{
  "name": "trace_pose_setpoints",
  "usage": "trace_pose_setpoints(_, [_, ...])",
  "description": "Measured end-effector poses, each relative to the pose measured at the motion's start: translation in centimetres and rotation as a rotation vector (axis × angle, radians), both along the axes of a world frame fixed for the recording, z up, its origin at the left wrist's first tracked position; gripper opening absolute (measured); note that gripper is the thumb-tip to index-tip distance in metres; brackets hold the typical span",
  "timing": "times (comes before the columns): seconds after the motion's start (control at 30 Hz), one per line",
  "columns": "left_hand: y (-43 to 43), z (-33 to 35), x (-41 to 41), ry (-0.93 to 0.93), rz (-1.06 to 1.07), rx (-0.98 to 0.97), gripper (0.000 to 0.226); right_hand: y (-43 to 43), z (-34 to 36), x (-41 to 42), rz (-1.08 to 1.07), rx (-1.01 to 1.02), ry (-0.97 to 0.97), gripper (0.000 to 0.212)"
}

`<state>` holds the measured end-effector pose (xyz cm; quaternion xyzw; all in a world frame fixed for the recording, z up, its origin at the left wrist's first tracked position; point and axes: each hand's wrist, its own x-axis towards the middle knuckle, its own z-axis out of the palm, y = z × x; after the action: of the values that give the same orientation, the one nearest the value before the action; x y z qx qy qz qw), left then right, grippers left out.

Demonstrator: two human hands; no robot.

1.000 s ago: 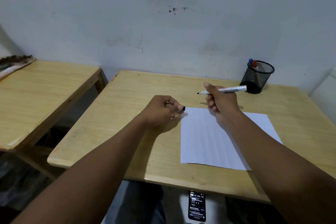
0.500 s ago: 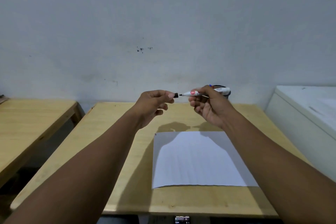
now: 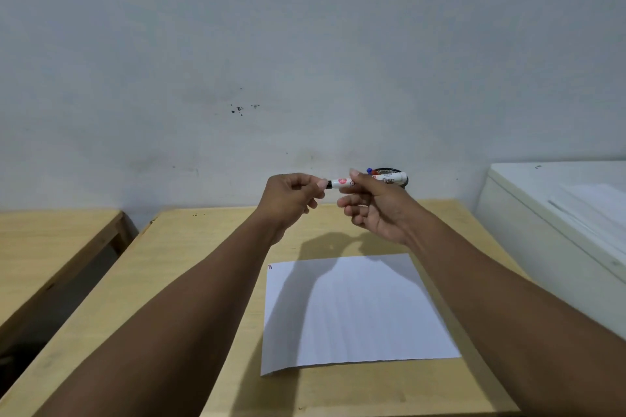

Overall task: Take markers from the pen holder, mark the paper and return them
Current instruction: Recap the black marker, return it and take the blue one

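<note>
I hold a white marker (image 3: 342, 182) level in front of me, above the desk. My right hand (image 3: 376, 210) grips its barrel. My left hand (image 3: 291, 196) pinches the black cap (image 3: 329, 184), which sits on the marker's tip. Behind my right hand stands the black mesh pen holder (image 3: 403, 176), mostly hidden, with a blue-capped marker (image 3: 369, 170) poking out. A white sheet of paper (image 3: 352, 311) lies on the wooden desk (image 3: 210, 267) below my hands, with small red and dark marks (image 3: 270, 267) in its far left corner.
A second wooden desk (image 3: 50, 244) stands to the left across a narrow gap. A white cabinet or appliance (image 3: 555, 223) flanks the desk on the right. A pale wall (image 3: 305, 61) closes off the back.
My hands rose from the paper to chest height and came together. The cap, apart from the bare tip before, now sits on the marker's end. My view tilted up.
</note>
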<state>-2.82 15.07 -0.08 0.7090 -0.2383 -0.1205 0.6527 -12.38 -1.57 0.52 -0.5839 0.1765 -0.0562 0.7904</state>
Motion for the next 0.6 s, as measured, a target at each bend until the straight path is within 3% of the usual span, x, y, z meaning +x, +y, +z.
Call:
trace_pose_setpoints(0.1, [-2.6,1.5,1.2,-0.162,0.104,0.05,0.013,-4.0,1.6,-0.3,0.045,-0.32,0.204,0.055])
trace_pose_setpoints(0.23, [-7.4,3.7,2.6,-0.425,0.151,0.213,0.009,-9.5,2.9,-0.3,-0.026,-0.7,0.328,0.043])
trace_pose_setpoints(0.47, [-14.2,3.4,5.1,-0.678,0.028,0.497,0.015,-13.5,2.8,1.5,-0.049,-0.858,0.341,0.022])
trace_pose_setpoints(0.6, [-15.3,2.1,5.7,-0.761,-0.108,0.604,0.038,-14.3,0.9,2.7,-0.051,-0.89,0.327,0.015])
